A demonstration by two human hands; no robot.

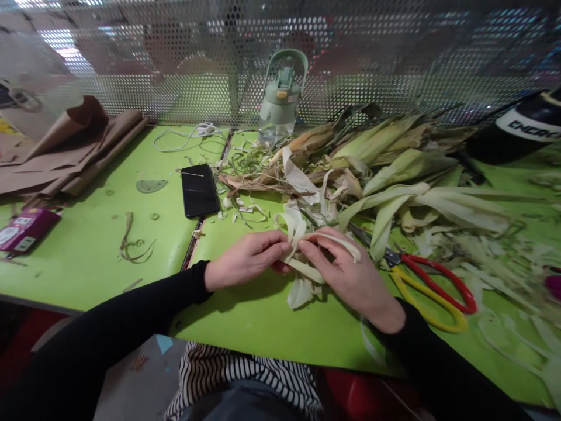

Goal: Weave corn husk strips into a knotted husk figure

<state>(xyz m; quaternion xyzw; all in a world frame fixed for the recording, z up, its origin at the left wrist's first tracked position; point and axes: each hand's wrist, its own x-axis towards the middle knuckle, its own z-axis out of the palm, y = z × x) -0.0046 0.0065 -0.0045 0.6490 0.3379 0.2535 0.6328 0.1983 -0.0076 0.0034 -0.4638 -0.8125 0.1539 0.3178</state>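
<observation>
My left hand [248, 258] and my right hand [350, 275] meet over the green table [263, 316], both pinching pale strips of corn husk [302, 272]. The strips loop between the fingers and trail down onto the table below my right hand. A large heap of corn husks and leaves [385, 169] lies just beyond my hands. Scissors with one red and one yellow handle [432, 289] lie to the right of my right hand.
A black phone [199, 190] lies left of the heap, with a white cable [184, 137] behind it. A pale green water bottle [283, 96] stands against the perforated metal screen. Brown paper [74, 149] and a purple box [24, 228] sit at far left.
</observation>
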